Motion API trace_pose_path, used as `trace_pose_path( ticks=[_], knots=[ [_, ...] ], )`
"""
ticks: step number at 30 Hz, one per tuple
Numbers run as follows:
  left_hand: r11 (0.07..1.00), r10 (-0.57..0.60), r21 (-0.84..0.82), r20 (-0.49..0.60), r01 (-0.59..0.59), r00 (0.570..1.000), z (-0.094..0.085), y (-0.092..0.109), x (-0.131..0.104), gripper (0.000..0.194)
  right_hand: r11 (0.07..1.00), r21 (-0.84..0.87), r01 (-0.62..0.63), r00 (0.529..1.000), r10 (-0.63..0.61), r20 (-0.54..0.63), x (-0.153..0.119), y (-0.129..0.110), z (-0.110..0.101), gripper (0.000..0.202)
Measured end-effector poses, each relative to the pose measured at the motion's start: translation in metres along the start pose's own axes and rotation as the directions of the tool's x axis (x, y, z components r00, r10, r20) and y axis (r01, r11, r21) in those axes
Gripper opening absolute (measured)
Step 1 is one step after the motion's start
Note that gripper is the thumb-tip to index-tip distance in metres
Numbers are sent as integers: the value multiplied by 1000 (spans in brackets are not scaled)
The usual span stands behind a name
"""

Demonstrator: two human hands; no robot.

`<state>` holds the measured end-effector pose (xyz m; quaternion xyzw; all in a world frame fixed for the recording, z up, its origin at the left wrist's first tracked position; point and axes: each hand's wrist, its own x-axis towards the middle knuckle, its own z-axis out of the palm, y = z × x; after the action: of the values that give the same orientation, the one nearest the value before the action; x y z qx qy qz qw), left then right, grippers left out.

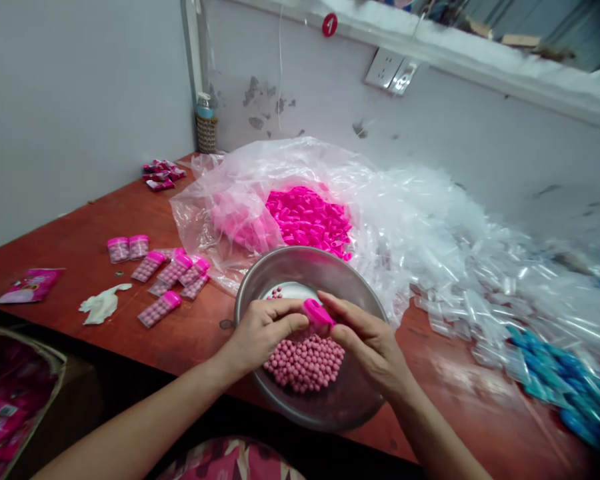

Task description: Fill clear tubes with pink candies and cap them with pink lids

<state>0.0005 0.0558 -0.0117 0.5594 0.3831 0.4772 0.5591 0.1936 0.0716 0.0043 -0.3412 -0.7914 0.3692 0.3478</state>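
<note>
Over a metal bowl, my two hands meet at a small plastic container with a bright pink cap. My left hand pinches its left side between thumb and fingers. On the other side, the thumb and fingers of my right hand close on the cap's right end. Most of the container's body is hidden, so its contents cannot be made out. Below the hands lies a heap of pink beads, with a few more near the bowl's far side.
Left of the bowl lie several bead-filled containers, a white crumpled scrap and a pink packet. Behind it, a plastic bag holds pink caps. Clear containers and blue pieces spread rightward. An open box stands lower left.
</note>
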Motion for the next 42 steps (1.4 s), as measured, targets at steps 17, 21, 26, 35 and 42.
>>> trace_pose_path(
  ticks=[17, 21, 26, 35, 42],
  knots=[
    [999, 10, 43, -42, -8, 999, 2, -5, -4, 20, 534, 790, -302, 888, 458, 30, -12, 17, 2, 22],
    [980, 97, 171, 36, -102, 995, 9, -3, -7, 20, 505, 761, -407, 877, 450, 170, -4, 10, 4, 31],
    [965, 141, 222, 24, -143, 990, 9, -7, -7, 26, 433, 723, -538, 819, 473, 325, 4, -2, 6, 34],
    [903, 197, 397, -45, -163, 979, 9, -9, -12, 28, 525, 722, -451, 857, 480, 186, 5, -1, 27, 27],
    [913, 148, 395, -98, -98, 984, 13, -5, -7, 25, 451, 785, -424, 863, 464, 200, 12, -3, 26, 30]
  ],
)
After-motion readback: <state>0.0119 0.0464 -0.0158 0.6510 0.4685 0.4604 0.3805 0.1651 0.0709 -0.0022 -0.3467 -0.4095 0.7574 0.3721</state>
